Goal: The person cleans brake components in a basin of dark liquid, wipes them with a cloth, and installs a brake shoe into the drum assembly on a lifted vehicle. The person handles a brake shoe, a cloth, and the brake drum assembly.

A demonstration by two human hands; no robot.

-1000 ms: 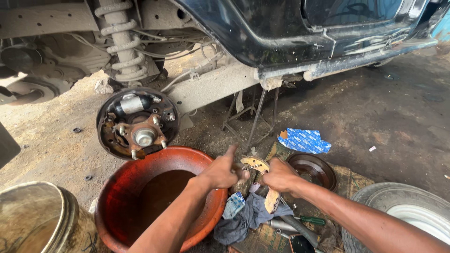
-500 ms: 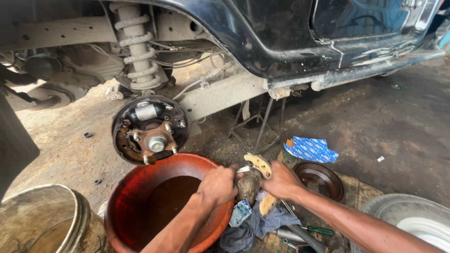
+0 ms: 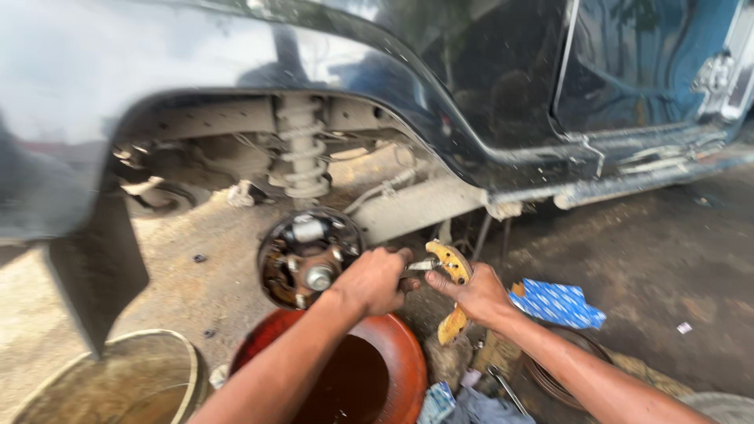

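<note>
My right hand (image 3: pixel 477 294) grips a curved yellow brake shoe (image 3: pixel 454 292) held upright in front of the car. My left hand (image 3: pixel 375 278) is closed around a small metal part (image 3: pixel 418 266), likely a spring or tool, that meets the top of the shoe. Just left of my hands is the bare brake backing plate (image 3: pixel 306 257) with its hub, under the wheel arch. Below my left forearm stands a red-brown basin (image 3: pixel 397 353) of dark liquid.
A dark car body (image 3: pixel 440 86) on a stand, with a coil spring and strut (image 3: pixel 302 153) above the hub. A tan bucket (image 3: pixel 118 377) at lower left. A blue patterned packet (image 3: pixel 556 304) lies on the ground right of my hand. Rags and tools (image 3: pixel 471 400) lie at the bottom.
Both hands have lifted the brake shoe up and closer to the backing plate. The view has moved in toward the wheel arch.
</note>
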